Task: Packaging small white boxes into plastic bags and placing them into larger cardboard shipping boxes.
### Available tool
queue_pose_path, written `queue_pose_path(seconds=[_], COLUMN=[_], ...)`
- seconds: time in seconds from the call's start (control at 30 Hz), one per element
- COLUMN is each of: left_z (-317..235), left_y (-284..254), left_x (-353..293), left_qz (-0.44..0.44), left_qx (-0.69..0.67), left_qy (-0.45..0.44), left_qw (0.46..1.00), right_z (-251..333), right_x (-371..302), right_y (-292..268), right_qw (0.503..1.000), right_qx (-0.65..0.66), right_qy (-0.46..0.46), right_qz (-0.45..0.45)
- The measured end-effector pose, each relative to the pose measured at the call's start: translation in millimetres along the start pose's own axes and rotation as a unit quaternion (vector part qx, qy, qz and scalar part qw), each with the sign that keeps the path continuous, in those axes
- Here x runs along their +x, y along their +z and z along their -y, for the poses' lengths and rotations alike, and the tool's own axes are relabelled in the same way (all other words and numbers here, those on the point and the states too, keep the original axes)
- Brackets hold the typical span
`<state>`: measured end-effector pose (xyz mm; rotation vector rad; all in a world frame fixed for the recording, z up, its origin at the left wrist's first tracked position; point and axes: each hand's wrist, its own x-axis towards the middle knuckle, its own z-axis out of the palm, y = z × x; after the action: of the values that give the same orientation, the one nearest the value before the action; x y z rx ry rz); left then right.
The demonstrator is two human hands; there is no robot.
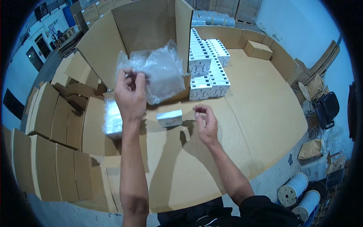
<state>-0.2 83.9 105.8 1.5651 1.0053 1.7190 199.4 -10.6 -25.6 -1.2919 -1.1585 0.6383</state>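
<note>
My left hand (130, 92) is raised over the left part of the cardboard-covered table, its fingers pinched on a clear plastic bag (165, 73). The bag hangs to the right of the hand, in front of an upright open carton (145, 28). Below it, a small white box (169, 120) lies on the table between my hands, touched by neither. To the right of this box is my right hand (207, 126), fingers loosely bent and apart, with nothing in them. Beyond the right hand stand stacked white boxes with black markings (210, 85).
A clear-wrapped bundle (112, 119) sits in a cardboard carton at the left. Several open cartons (56, 117) line the left side. A small brown box (258, 50) rests at the far right by the table's cardboard rim (285, 62). Cable spools (293, 188) and a black chair (327, 108) stand beyond the right edge.
</note>
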Motion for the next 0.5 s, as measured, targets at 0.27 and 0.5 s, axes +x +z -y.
queue_pose_path(seconds=[0.27, 0.5], left_z=[9.9, 49.8], left_y=[-22.8, -27.3], left_x=[-116.3, -160.2], left_qz=[0.1, 0.171], left_qx=[-0.07, -0.063], left_qy=[-0.129, -0.217], left_qw=[0.984, 0.959], right_z=[38.7, 23.6], right_x=[-13.7, -17.5], right_y=[-8.7, -2.3], right_qw=[0.962, 0.977], right_qx=[0.253, 0.067], right_qy=[0.011, 0.108], right_qz=[0.098, 0.172])
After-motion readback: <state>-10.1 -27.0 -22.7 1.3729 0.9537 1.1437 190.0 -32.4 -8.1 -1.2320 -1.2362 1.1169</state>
